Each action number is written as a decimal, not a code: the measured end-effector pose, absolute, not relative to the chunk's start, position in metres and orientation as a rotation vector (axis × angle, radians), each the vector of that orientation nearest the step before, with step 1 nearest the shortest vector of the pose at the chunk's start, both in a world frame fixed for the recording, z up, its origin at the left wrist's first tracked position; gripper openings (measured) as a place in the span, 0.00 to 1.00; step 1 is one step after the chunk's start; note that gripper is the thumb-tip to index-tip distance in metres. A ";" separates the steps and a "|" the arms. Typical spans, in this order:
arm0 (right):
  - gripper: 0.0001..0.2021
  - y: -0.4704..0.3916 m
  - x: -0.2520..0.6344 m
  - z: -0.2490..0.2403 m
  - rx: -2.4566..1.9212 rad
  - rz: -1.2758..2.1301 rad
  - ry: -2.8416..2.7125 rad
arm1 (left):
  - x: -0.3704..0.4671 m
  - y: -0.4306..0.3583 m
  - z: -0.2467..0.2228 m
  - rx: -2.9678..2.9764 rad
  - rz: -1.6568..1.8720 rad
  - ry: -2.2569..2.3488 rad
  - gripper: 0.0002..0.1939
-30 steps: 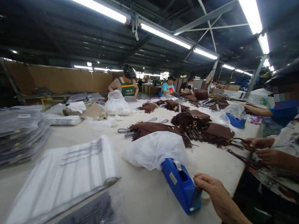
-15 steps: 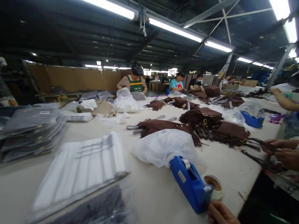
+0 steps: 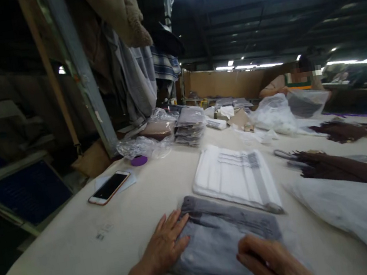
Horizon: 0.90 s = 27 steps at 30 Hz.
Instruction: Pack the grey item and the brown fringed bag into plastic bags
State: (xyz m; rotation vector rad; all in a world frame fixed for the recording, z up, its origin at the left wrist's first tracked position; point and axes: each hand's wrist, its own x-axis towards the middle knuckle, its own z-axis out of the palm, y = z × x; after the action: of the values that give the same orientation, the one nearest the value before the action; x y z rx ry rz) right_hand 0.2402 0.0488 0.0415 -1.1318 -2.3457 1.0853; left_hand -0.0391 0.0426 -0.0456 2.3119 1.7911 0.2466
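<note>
Bagged grey garment (image 3: 220,242) lies under left hand (image 3: 163,246), fingers flat; right hand (image 3: 271,262) curled, pressing it.

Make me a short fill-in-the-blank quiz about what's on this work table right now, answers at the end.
1. Both hands, left hand and right hand, rest on a ____ bagged garment.
2. The phone lies with its screen facing ____.
3. Just beyond the bagged garment lies a folded ____ cloth with grey stripes.

Answers: grey; up; white
</note>
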 end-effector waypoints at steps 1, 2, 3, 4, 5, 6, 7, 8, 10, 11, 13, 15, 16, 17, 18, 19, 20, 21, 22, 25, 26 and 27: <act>0.15 0.064 0.221 0.053 -1.076 1.061 -2.440 | -0.037 0.042 -0.045 2.297 0.261 1.781 0.27; 0.14 0.079 0.202 0.060 -1.026 1.060 -2.526 | -0.035 0.041 -0.045 2.286 0.282 1.770 0.28; 0.12 0.092 0.184 0.064 -0.996 1.045 -2.602 | -0.035 0.040 -0.046 2.277 0.304 1.762 0.30; 0.11 0.104 0.169 0.064 -0.970 1.044 -2.677 | -0.036 0.040 -0.048 2.270 0.324 1.758 0.31; 0.10 0.113 0.155 0.061 -0.944 1.043 -2.745 | -0.036 0.039 -0.049 2.262 0.339 1.757 0.32; 0.09 0.122 0.144 0.055 -0.923 1.039 -2.806 | -0.037 0.038 -0.050 2.254 0.349 1.760 0.33; 0.08 0.128 0.134 0.048 -0.912 1.028 -2.854 | -0.038 0.038 -0.051 2.246 0.356 1.763 0.34; 0.07 0.133 0.126 0.041 -0.917 1.008 -2.889 | -0.039 0.038 -0.052 2.238 0.359 1.766 0.35; 0.06 0.139 0.115 0.027 -0.975 0.952 -2.938 | -0.040 0.039 -0.052 2.226 0.363 1.767 0.36; 0.06 0.142 0.110 0.022 -1.024 0.920 -2.956 | -0.040 0.039 -0.052 2.224 0.363 1.764 0.36; 0.07 0.146 0.105 0.014 -1.134 0.873 -2.976 | -0.040 0.039 -0.052 2.233 0.368 1.747 0.36; 0.07 0.152 0.104 0.010 -1.252 0.847 -2.967 | -0.040 0.039 -0.053 2.254 0.382 1.736 0.36; 0.08 0.155 0.106 0.009 -1.317 0.823 -2.949 | -0.040 0.039 -0.053 2.267 0.388 1.734 0.35; 0.09 0.160 0.109 0.009 -1.380 0.791 -2.924 | -0.040 0.039 -0.053 2.278 0.390 1.734 0.35; 0.12 0.164 0.114 0.009 -1.440 0.749 -2.894 | -0.039 0.039 -0.053 2.287 0.388 1.739 0.34; 0.14 0.168 0.120 0.010 -1.495 0.701 -2.861 | -0.039 0.039 -0.053 2.292 0.379 1.744 0.34; 0.15 0.170 0.127 0.011 -1.542 0.645 -2.825 | -0.039 0.039 -0.052 2.294 0.365 1.749 0.34; 0.14 0.170 0.134 0.013 -1.582 0.585 -2.787 | -0.039 0.039 -0.051 2.295 0.350 1.750 0.34; 0.11 0.166 0.139 0.015 -1.610 0.519 -2.748 | -0.039 0.039 -0.050 2.295 0.338 1.754 0.33; 0.09 0.135 0.147 0.013 -1.557 0.365 -2.669 | -0.038 0.040 -0.048 2.308 0.310 1.764 0.28; 0.12 0.119 0.147 0.008 -1.435 0.317 -2.674 | -0.038 0.040 -0.049 2.321 0.301 1.766 0.26; 0.13 0.102 0.145 -0.001 -1.275 0.289 -2.694 | -0.038 0.039 -0.050 2.338 0.293 1.765 0.25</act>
State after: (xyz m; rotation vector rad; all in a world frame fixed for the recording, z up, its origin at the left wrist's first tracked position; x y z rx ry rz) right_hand 0.1455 0.1021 -0.0010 -1.2749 -2.6941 0.2894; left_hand -0.0384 0.0394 -0.0498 2.3384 1.7653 0.2928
